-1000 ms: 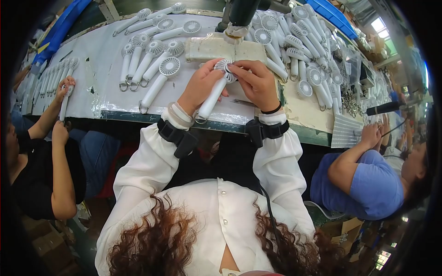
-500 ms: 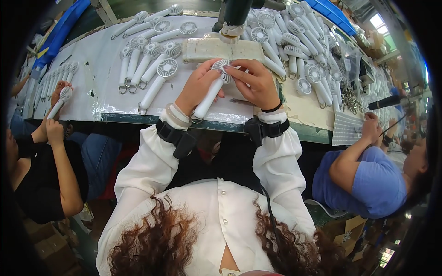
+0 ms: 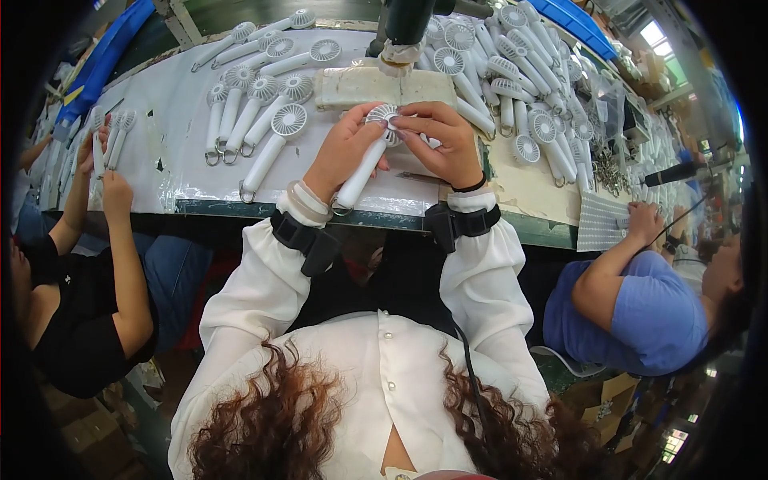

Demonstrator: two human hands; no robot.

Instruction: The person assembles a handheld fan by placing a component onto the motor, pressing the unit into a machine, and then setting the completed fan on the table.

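Observation:
A white handheld fan [image 3: 362,174] is tilted between my hands, its round grille up and its handle end with a metal ring toward me. My left hand [image 3: 342,152] wraps round the fan near its head. With bent fingers, my right hand [image 3: 445,144] pinches at the grille; whether a small part sits under those fingertips is hidden. Just beyond my hands lies a pale flat block [image 3: 344,88], below a dark machine head [image 3: 406,32]. Another white fan [image 3: 272,152] lies left of my left wrist.
More white fans [image 3: 248,96] lie at the left, and a big heap of fans [image 3: 520,72] fills the right. A thin dark tool [image 3: 420,177] lies by the table's front edge [image 3: 528,230]. A co-worker in black [image 3: 88,312] sits left, another in blue [image 3: 632,312] right.
My hands stay almost in place on the fan, with the right fingers shifting slightly at the grille. The left co-worker's hands have moved a fan farther up, beside the row of fans.

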